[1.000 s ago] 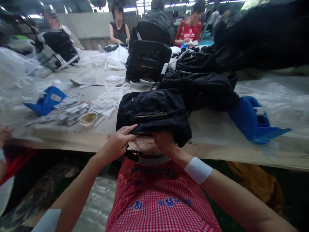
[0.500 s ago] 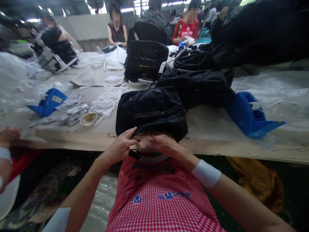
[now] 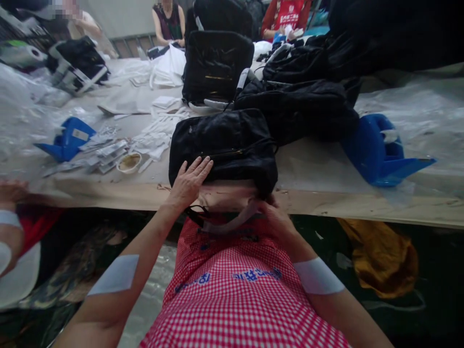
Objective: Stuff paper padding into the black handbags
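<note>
A black bag [image 3: 224, 137] with a gold-coloured zipper lies at the front edge of the table. My left hand [image 3: 192, 179] rests flat on the bag's near left part, fingers stretched out, holding nothing. At the near right corner is my right hand [image 3: 277, 217], against the bag's underside by the end of a strap. Its fingers are partly hidden and blurred, so their grip is unclear. That pale-wrapped strap [image 3: 232, 222] hangs in a curve below the table edge, in front of my checked apron.
Blue tape dispensers [image 3: 384, 159] stand at both sides. Left of the bag are white paper tags [image 3: 108, 150] and a small round tub [image 3: 129, 163]. More black bags [image 3: 297, 108] lie behind. A neighbour's hand [image 3: 12, 191] is at the far left; co-workers sit across the table.
My left hand has moved farther onto the bag and flattened. My right hand has shifted from the bag's near middle to its right corner. The wrapped strap shows more; the view has tilted down.
</note>
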`<control>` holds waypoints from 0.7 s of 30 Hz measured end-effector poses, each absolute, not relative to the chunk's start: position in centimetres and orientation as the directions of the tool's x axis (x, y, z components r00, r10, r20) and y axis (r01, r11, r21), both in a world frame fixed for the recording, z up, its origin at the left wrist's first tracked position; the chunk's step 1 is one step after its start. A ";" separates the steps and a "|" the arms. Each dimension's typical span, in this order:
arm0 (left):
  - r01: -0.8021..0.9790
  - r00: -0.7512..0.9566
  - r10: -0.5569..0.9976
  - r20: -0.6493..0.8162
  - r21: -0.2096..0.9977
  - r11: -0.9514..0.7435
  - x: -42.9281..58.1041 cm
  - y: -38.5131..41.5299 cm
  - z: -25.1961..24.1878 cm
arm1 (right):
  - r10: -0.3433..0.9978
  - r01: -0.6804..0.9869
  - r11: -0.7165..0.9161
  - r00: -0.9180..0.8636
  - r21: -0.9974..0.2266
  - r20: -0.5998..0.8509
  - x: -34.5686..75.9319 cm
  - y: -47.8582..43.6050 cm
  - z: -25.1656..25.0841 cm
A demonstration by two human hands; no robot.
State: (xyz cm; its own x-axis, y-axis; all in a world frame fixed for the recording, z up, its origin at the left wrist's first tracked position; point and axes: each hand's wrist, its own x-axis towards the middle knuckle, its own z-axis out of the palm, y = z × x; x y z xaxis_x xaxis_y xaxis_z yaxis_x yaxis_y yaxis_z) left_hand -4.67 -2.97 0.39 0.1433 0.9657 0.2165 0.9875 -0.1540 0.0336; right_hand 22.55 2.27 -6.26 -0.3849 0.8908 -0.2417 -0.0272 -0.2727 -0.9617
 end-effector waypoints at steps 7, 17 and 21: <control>0.978 0.130 0.987 0.095 0.149 -0.143 -8.5 -2.0 -0.1 | 0.833 0.454 0.049 -0.510 -0.890 -0.214 30.0 4.1 -4.4; 0.246 -0.770 0.638 -0.003 0.921 0.301 -9.8 -10.9 -1.3 | 0.944 0.787 0.286 -0.329 -0.546 0.021 32.8 5.1 -6.2; -0.267 -0.535 0.735 -0.417 0.909 0.321 -8.3 -12.7 -4.7 | 0.902 0.738 0.429 -0.317 -0.520 0.295 29.9 1.5 -4.4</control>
